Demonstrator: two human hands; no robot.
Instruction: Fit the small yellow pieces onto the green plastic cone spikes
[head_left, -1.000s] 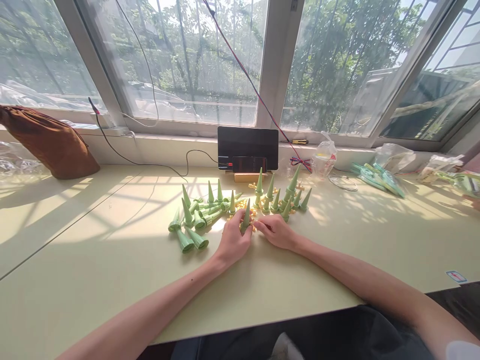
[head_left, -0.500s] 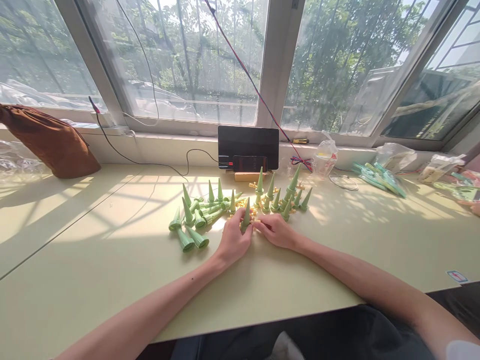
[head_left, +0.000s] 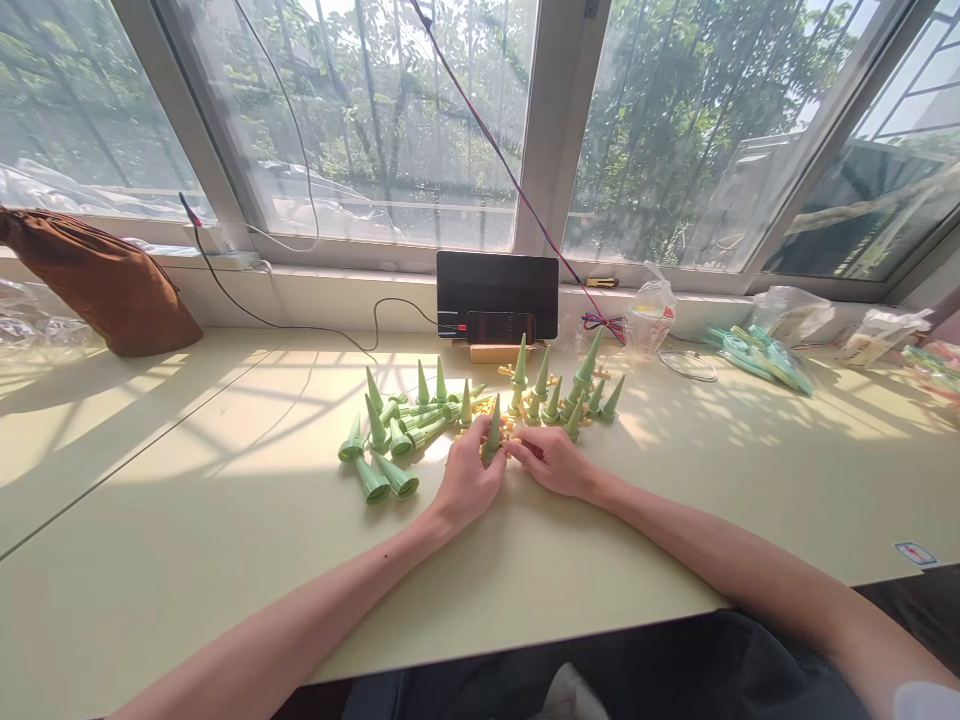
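My left hand (head_left: pixel 471 470) is wrapped around a green plant-watering spike (head_left: pixel 493 432), which stands point up near the middle of the table. Against the right side of that spike, my right hand (head_left: pixel 553 460) pinches a small yellow valve piece (head_left: pixel 514 441); the fingertips hide part of it. Just behind my hands lies a pile of small yellow pieces (head_left: pixel 486 406). Left of them are several loose green spikes (head_left: pixel 397 437), some lying and some standing. Behind my right hand stand several spikes (head_left: pixel 583 372), some with yellow pieces at their sides.
A black tablet (head_left: pixel 496 285) leans at the window, a phone (head_left: pixel 501 327) in front. On the left stands a brown drawstring bag (head_left: pixel 112 290). Bagged items (head_left: pixel 649 315) and teal plastic pieces (head_left: pixel 761 358) lie to the right. A black cable (head_left: pixel 300 327) crosses the back.
Both my hands stay on the same spike, with hardly any visible movement. At the far right edge, part of another person's hand has gone out of view.
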